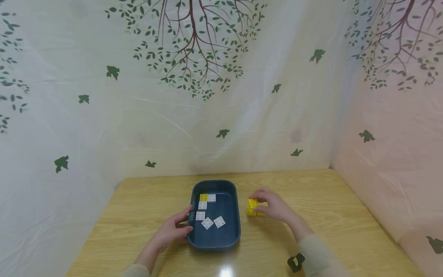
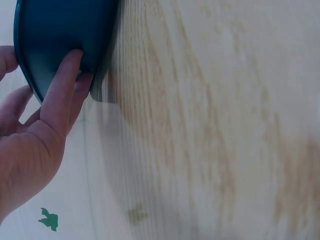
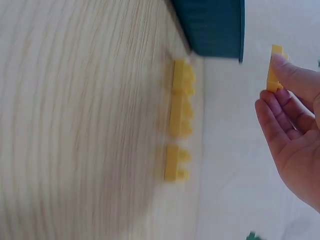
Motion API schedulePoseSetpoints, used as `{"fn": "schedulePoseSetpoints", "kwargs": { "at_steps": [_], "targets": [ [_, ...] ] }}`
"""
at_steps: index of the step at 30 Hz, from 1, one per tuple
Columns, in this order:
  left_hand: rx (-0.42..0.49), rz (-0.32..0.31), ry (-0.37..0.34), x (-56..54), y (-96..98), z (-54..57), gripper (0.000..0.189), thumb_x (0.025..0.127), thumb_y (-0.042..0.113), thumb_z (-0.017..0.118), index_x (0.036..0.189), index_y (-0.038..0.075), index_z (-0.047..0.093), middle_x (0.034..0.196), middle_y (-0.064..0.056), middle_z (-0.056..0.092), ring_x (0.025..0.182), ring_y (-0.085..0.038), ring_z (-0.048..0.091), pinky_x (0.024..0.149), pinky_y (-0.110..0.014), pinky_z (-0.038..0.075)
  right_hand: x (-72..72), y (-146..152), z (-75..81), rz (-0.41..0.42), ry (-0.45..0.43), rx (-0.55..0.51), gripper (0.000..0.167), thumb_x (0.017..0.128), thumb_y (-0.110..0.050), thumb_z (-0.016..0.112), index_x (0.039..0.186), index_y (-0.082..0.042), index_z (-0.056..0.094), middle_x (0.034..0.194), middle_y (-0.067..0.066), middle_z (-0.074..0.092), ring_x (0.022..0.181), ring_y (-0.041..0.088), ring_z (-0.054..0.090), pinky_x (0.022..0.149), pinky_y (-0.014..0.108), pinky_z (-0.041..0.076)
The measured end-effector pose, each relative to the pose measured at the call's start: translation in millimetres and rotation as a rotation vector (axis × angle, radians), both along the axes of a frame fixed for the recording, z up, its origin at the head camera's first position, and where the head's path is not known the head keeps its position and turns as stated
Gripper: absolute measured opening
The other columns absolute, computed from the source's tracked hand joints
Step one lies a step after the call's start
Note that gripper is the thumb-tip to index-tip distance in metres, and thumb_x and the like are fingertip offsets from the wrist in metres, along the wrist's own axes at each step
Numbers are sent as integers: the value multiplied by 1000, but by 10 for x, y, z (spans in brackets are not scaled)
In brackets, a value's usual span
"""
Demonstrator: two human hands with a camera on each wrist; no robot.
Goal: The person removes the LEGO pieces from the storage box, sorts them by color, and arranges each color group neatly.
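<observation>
My left hand (image 1: 170,231) holds the left side of a dark blue tray (image 1: 238,215), thumb and a finger at the rim. Other fingers lie against its outer wall in the left wrist view. Inside the tray are a yellow toy brick (image 1: 203,197) and several white toy bricks (image 1: 219,222), some lined up at the left, two turned askew. Right of the tray, my right hand (image 1: 273,206) pinches a yellow toy brick (image 3: 274,67) between thumb and fingers, raised above the table. Below it, three yellow bricks (image 3: 177,117) stand in a row on the wood.
The wooden table (image 1: 138,200) meets a pale curtain (image 1: 166,134) printed with leaves and branches at the back and sides. A small black item (image 1: 296,262) with a yellow mark shows beside the right sleeve (image 1: 316,254).
</observation>
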State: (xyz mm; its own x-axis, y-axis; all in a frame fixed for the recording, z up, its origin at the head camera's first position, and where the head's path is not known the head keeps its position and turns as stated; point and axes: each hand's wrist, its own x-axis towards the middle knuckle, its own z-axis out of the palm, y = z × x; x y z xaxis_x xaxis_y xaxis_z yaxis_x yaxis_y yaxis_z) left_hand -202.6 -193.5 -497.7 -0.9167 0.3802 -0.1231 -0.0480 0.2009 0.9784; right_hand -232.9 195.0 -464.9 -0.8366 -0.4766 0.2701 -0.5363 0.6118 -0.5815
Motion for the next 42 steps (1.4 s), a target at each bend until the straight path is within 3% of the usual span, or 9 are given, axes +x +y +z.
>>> {"fn": "schedulePoseSetpoints", "kwargs": {
  "at_steps": [11,21,25,31,42],
  "targets": [
    [-14,2,-4,-2,-6,-4,73,92,6,69,155,14,33,152,-33,31,123,-48,52,80,-46,59,73,513,-128,-115,-8,-23,29,85,-2,75,114,-5,70,111,6,62,101,27,63,88,45,55],
    [-13,14,1,14,18,5,73,91,5,68,155,14,34,152,-34,30,122,-48,53,80,-45,59,79,838,-228,-147,-62,-9,28,84,-1,76,111,-3,70,107,6,63,100,28,62,90,49,53],
    [-16,14,2,23,21,3,73,91,5,69,155,14,34,152,-34,30,122,-48,52,80,-45,59,69,914,-283,-196,-122,1,27,83,-3,76,110,-4,71,106,5,63,101,26,61,91,49,52],
    [-15,11,6,32,23,4,72,92,5,68,155,13,34,152,-34,30,122,-48,53,81,-45,59,57,983,-373,-232,-138,43,27,81,-3,78,108,-6,72,102,1,62,94,20,58,85,42,53],
    [14,7,18,29,23,-6,72,91,4,68,154,11,34,150,-36,31,123,-50,51,81,-44,59,78,969,-396,-272,-238,29,28,83,-3,77,110,-7,71,103,3,60,93,20,54,85,43,50]
  ]
}}
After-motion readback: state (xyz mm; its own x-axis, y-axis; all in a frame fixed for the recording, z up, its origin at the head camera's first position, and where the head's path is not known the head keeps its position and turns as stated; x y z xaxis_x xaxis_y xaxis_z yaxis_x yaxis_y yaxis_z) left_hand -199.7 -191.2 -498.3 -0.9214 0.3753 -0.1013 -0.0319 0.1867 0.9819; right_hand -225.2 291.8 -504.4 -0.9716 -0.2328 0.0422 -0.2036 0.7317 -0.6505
